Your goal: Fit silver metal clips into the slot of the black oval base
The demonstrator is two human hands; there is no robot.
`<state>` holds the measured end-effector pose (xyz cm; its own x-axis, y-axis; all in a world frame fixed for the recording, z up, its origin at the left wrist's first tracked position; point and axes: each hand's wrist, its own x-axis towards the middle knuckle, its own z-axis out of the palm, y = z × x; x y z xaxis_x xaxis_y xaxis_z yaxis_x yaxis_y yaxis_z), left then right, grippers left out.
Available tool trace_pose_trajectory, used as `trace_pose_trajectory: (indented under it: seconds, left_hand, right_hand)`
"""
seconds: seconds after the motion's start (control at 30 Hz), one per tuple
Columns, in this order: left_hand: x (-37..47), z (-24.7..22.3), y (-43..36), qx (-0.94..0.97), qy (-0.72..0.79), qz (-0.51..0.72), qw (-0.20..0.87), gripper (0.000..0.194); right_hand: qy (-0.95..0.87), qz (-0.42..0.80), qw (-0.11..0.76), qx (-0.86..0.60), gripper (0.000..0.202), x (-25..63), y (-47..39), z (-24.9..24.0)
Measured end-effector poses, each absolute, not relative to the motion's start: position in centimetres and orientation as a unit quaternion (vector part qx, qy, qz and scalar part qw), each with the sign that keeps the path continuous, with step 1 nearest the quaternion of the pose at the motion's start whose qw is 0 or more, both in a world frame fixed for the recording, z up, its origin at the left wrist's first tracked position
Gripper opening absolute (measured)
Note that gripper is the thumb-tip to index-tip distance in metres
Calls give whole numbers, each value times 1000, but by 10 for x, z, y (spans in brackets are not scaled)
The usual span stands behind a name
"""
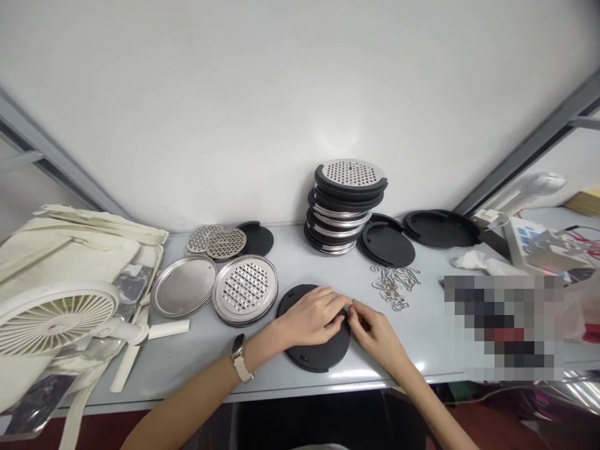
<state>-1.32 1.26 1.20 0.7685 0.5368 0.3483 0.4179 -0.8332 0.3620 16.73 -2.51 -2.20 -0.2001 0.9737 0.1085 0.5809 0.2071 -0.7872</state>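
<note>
A round black disc [319, 356] lies near the table's front edge. Across its top rests my left hand [315, 315], wearing a watch at the wrist, its thumb and index finger closed at the disc's right rim. My right hand [372, 331] meets it there, fingertips pinched on a small piece too hidden to name. Beyond my right hand is a pile of small metal wire clips [396, 286]. To the left of the disc sits a round metal grater plate [246, 290] on a stack.
Plain metal discs [184, 286], perforated plates [225, 244] and a white fan [59, 319] are at the left. A tall stack of black rings and plates [347, 203] stands behind, with black trays [440, 228] to its right. A blurred patch covers the right side.
</note>
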Motion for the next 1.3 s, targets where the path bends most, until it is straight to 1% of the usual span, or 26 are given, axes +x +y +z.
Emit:
trace_pose_trajectory:
  seconds: [0.27,0.53,0.67,0.83,1.3]
  left_hand:
    - [-12,13,12,925,280,222,127,19]
    - [-13,10,12,926,269,225,137,22]
    - [-13,9,12,920,299,224,114,22]
    - [-13,7,13,921,313,213,92,17]
    - [-15,6,13,920,310,212,111,19]
  right_hand:
    - [-719,312,312,-537,28,168,-24,-22]
    - [-725,303,296,-543,28,170,-23,-26]
    - [-731,300,288,-541,28,170,-24,-26]
    - [-734,298,295,-534,32,169,-23,-25]
    - [-731,304,301,-532,34,168,-23,-25]
